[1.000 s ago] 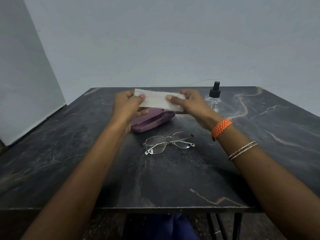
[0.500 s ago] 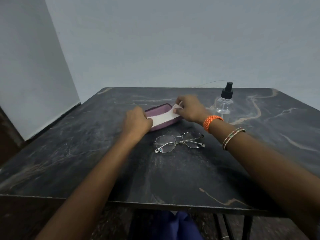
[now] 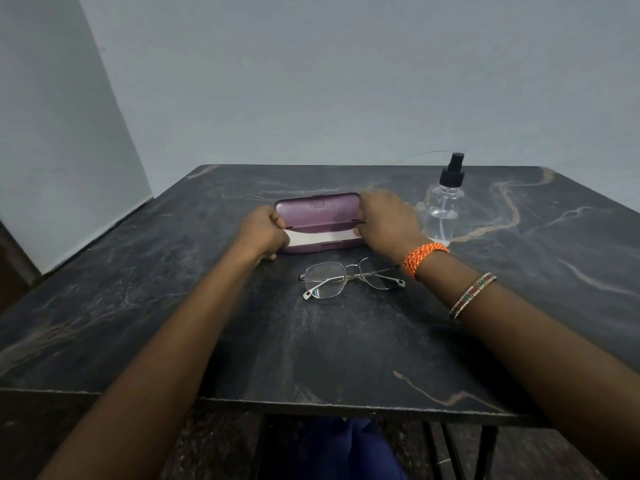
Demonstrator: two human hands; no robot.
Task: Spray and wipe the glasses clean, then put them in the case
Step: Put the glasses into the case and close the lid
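Observation:
A purple glasses case lies open at mid table with its lid tilted up. A white cloth lies flat inside its lower half. My left hand grips the case's left end with curled fingers. At the right end, my right hand, slightly blurred, holds the case where the lid meets the base. Thin metal-framed glasses lie folded on the table just in front of the case, untouched. A clear spray bottle with a black nozzle stands upright right of my right hand.
The dark marble-patterned table has its front edge close to me, with metal legs below. Grey walls stand behind and to the left. Blue fabric shows under the front edge.
The white cloth, held stretched between both hands above the case, was lowered into the case. Both hands have let go of it and now hold the ends of the case, whose lid stands up.

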